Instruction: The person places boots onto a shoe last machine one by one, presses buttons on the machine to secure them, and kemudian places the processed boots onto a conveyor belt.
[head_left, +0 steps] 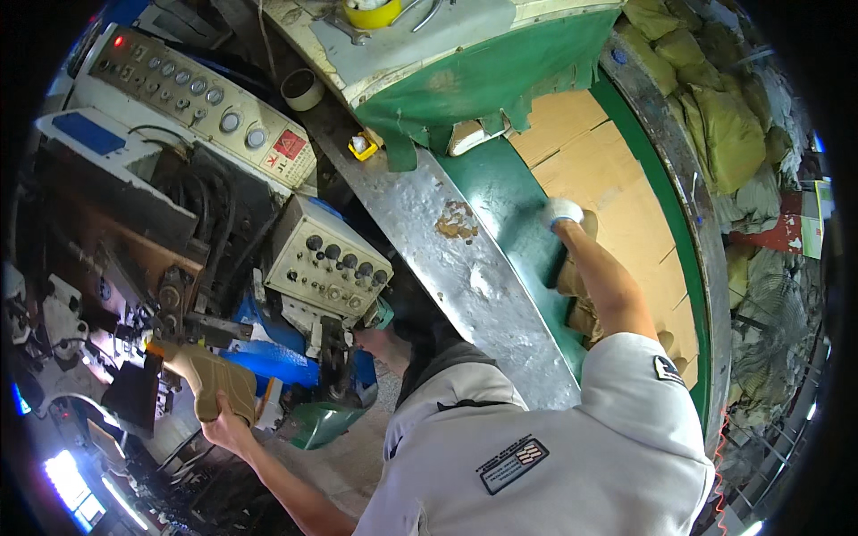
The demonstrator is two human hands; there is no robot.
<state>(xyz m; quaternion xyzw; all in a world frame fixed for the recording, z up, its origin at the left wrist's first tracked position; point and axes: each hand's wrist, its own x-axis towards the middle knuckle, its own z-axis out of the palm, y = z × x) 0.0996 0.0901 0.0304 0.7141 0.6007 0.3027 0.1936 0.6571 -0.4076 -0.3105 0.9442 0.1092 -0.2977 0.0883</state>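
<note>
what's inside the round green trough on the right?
In the green trough: tan cardboard sheets lining the floor and tan boot uppers beside the right hand, which wears a white glove. The arm hides whatever lies further down.

Probably a factory floor: machine control panels, stacked sacks.

A control box sits left of the curved metal rim; cardboard sheets lie in the round tub right of it, sacks beyond.
</note>
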